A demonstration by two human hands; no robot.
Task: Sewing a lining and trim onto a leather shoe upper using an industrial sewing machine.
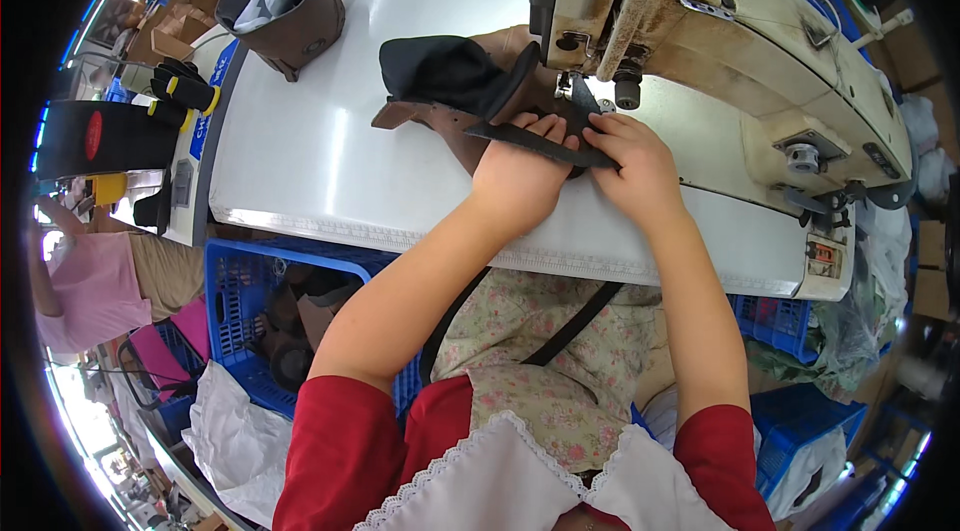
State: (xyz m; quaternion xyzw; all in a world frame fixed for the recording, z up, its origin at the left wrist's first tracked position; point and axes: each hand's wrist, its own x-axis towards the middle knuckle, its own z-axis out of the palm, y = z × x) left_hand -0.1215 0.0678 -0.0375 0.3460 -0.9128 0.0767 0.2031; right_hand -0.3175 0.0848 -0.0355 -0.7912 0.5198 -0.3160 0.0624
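A brown leather piece with black lining [440, 73], which looks like a boot upper, lies on the white sewing table [310, 166]. Part of it sits at the presser foot [566, 88] of a worn cream sewing machine [720, 41]. My left hand [522, 176] is closed on the upper's near side, fingers curled over it under a dark edge. Close beside it, my right hand [637, 163] pinches the same upper's dark edge, just in front of the needle area. The fingertips are partly hidden by the material.
A brown boot-shaped piece [312, 34] with white stuffing stands at the table's far left. Below the left edge is a blue basket [228, 303] holding dark and brown pieces. Thread spools [192, 94] sit on a neighbouring machine. Another person in pink [95, 286] is at far left.
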